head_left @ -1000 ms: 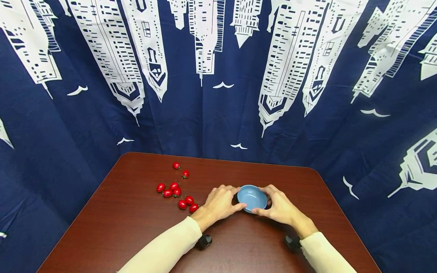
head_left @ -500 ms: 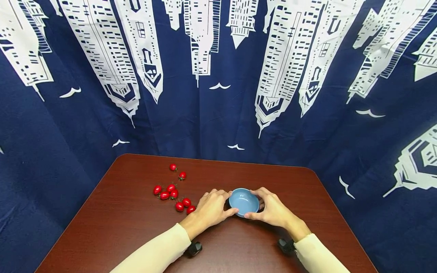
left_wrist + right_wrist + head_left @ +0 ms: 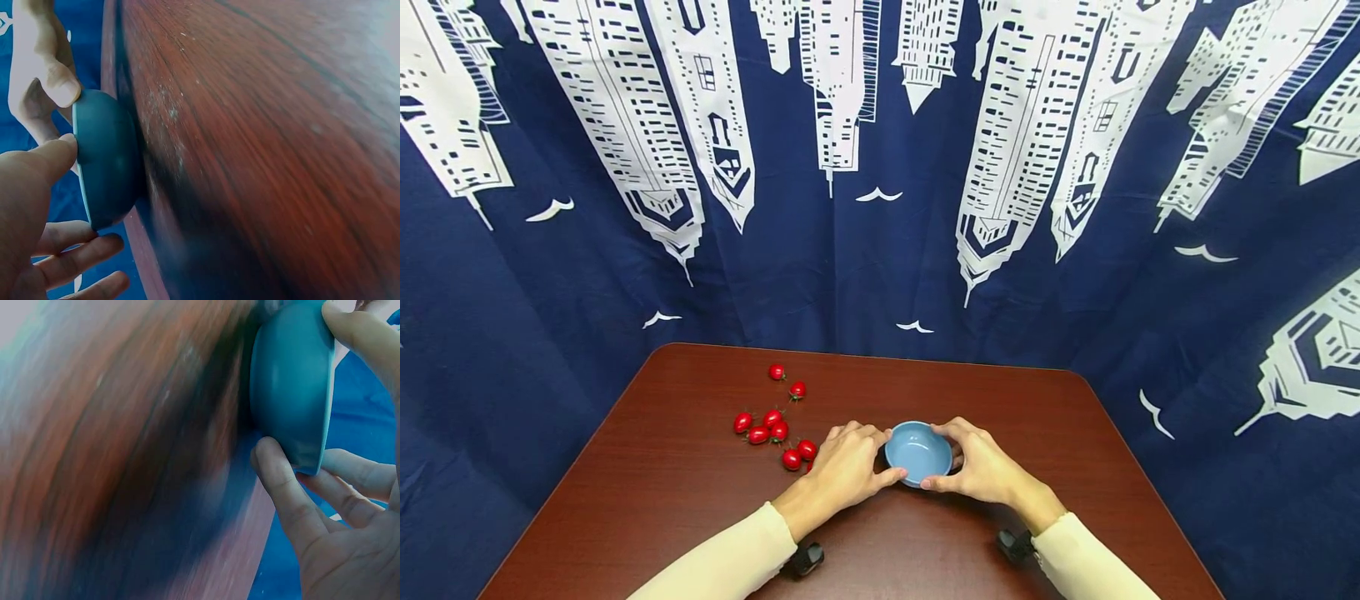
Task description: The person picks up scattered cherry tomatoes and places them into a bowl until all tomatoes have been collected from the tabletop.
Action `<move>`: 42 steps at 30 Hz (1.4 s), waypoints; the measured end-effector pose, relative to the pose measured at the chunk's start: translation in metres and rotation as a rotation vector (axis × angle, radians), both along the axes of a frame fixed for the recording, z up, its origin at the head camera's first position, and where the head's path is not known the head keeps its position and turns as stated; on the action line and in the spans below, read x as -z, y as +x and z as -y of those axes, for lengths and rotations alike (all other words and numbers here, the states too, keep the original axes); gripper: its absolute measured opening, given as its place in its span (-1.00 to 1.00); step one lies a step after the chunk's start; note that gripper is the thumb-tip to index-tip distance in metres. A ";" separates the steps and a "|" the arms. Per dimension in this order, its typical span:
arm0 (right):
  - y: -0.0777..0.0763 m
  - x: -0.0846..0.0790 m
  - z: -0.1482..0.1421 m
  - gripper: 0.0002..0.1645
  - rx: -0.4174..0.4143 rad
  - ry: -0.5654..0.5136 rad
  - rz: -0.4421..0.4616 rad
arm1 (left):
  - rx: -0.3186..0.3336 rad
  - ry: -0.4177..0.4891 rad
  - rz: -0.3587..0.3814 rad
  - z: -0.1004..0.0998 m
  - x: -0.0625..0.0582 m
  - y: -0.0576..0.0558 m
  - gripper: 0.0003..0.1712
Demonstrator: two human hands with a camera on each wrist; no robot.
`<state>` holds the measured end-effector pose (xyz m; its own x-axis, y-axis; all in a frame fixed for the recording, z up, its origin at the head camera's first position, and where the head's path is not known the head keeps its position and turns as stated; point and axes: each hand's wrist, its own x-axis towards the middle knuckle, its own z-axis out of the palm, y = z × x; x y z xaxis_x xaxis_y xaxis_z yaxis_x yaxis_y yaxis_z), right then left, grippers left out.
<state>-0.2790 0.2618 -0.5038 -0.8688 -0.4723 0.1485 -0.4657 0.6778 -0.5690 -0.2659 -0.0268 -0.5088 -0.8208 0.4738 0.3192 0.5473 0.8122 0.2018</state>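
Observation:
A small blue bowl [image 3: 918,454] sits upright between both hands near the middle of the table. My left hand [image 3: 847,463] grips its left side, thumb at the near rim and forefinger at the far rim. From the right, my right hand [image 3: 983,468] holds it the same way. In the left wrist view the bowl [image 3: 107,164] shows from the side, its base close over the wood. Fingers [image 3: 290,494] curve beneath and beside the bowl [image 3: 290,384] in the right wrist view. The inside of the bowl holds nothing.
Several cherry tomatoes [image 3: 758,434] lie loose on the brown table [image 3: 647,483], left of the left hand, which partly hides one. Behind the table hangs a navy curtain [image 3: 790,283] with white building prints. Each wrist wears a black device [image 3: 806,559].
The bowl and both hands have shifted left together, nearer to the tomatoes, one of which is now mostly covered by the left hand. The head view has shifted slightly too.

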 end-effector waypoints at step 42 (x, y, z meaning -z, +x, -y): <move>0.011 0.000 0.055 0.33 -0.095 -0.030 0.074 | 0.113 0.127 0.067 0.077 0.002 0.010 -0.22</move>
<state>-0.2682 0.2072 -0.5035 -0.8295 -0.5493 0.1010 -0.4832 0.6151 -0.6231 -0.2560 -0.1034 -0.5104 -0.7860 0.5237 0.3284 0.6155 0.7121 0.3376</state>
